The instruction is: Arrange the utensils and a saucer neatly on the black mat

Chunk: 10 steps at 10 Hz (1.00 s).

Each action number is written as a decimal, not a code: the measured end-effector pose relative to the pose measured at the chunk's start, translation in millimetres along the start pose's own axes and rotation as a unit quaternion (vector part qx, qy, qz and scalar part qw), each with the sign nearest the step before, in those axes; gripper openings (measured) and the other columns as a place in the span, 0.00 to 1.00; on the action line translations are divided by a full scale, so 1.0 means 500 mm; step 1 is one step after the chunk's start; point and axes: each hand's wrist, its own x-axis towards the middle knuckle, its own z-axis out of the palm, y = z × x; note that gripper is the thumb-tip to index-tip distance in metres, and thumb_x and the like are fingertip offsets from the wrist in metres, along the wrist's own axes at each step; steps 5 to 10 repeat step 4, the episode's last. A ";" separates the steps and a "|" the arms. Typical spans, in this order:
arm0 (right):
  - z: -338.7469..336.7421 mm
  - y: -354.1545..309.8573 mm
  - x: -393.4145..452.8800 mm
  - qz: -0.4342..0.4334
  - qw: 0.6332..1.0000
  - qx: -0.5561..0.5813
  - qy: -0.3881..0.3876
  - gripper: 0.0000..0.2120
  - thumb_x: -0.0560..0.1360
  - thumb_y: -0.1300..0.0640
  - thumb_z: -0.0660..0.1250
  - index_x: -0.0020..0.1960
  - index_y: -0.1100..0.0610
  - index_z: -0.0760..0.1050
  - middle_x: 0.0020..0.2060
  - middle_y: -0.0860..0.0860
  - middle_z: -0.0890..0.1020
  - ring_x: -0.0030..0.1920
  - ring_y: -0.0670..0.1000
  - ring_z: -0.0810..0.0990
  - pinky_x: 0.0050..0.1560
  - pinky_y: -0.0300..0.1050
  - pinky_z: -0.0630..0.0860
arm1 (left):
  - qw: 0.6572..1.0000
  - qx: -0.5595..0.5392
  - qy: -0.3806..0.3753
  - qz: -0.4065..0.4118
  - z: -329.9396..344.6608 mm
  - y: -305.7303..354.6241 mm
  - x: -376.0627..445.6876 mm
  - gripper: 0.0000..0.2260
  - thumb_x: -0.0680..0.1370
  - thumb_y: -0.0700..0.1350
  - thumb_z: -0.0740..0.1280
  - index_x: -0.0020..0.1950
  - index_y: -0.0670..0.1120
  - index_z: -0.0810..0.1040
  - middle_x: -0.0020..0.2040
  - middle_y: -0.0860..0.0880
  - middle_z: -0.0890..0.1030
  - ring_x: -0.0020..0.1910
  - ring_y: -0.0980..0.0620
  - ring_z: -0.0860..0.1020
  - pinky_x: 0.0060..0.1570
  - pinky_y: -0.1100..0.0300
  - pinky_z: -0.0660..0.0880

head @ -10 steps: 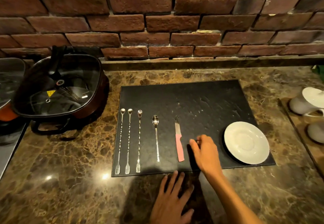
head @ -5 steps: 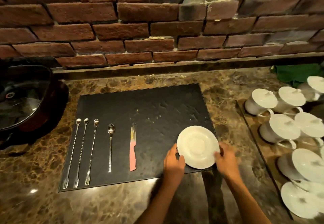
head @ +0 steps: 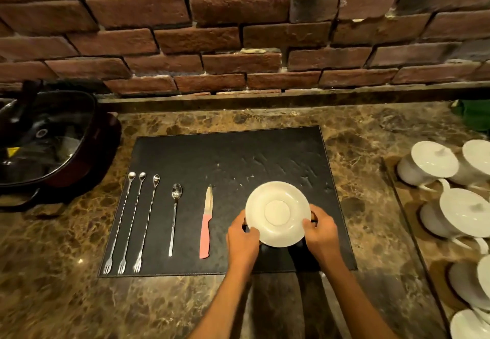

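A black mat point(head: 238, 158) lies on the marble counter. On its left part lie three long fork-spoon picks point(head: 131, 222) side by side, then a long silver spoon point(head: 174, 219), then a pink-handled knife point(head: 206, 228), all parallel and pointing away from me. A white saucer point(head: 277, 214) is on the mat's right part, right of the knife. My left hand point(head: 242, 240) grips its left rim and my right hand point(head: 322, 235) grips its right rim. I cannot tell whether the saucer rests flat or is lifted slightly.
A dark electric pot with a glass lid point(head: 45, 142) stands at the left, beside the mat. Several upturned white cups point(head: 461, 214) sit on a tray at the right edge. A brick wall point(head: 238, 33) rises behind the counter. A green cloth point(head: 476, 115) lies at far right.
One second ago only my right hand was on the mat, near the knife. Both hands then took the saucer by its rim and shifted it left, from the mat's right corner toward the knife.
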 end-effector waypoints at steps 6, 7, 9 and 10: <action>0.014 -0.032 0.014 0.064 0.997 -0.044 -0.013 0.19 0.79 0.53 0.61 0.68 0.60 0.71 0.57 0.59 0.80 0.59 0.59 0.77 0.59 0.49 0.71 | 0.997 0.070 0.007 0.040 -0.033 0.003 0.016 0.14 0.78 0.33 0.65 0.61 0.46 0.79 0.57 0.45 0.81 0.59 0.41 0.80 0.60 0.40 0.79; 0.014 -0.032 0.014 0.064 0.997 -0.044 -0.013 0.19 0.79 0.53 0.61 0.68 0.60 0.71 0.57 0.59 0.80 0.59 0.59 0.77 0.59 0.49 0.71 | 0.997 0.070 0.007 0.040 -0.033 0.003 0.016 0.14 0.78 0.33 0.65 0.61 0.46 0.79 0.57 0.45 0.81 0.59 0.41 0.80 0.60 0.40 0.79; 0.014 -0.032 0.014 0.064 0.997 -0.044 -0.013 0.19 0.79 0.53 0.61 0.68 0.60 0.71 0.57 0.59 0.80 0.59 0.59 0.77 0.59 0.49 0.71 | 0.997 0.070 0.007 0.040 -0.033 0.003 0.016 0.14 0.78 0.33 0.65 0.61 0.46 0.79 0.57 0.45 0.81 0.59 0.41 0.80 0.60 0.40 0.79; 0.014 -0.032 0.014 0.064 0.997 -0.044 -0.013 0.19 0.79 0.53 0.61 0.68 0.60 0.71 0.57 0.59 0.80 0.59 0.59 0.77 0.59 0.49 0.71 | 0.997 0.070 0.007 0.040 -0.033 0.003 0.016 0.14 0.78 0.33 0.65 0.61 0.46 0.79 0.57 0.45 0.81 0.59 0.41 0.80 0.60 0.40 0.79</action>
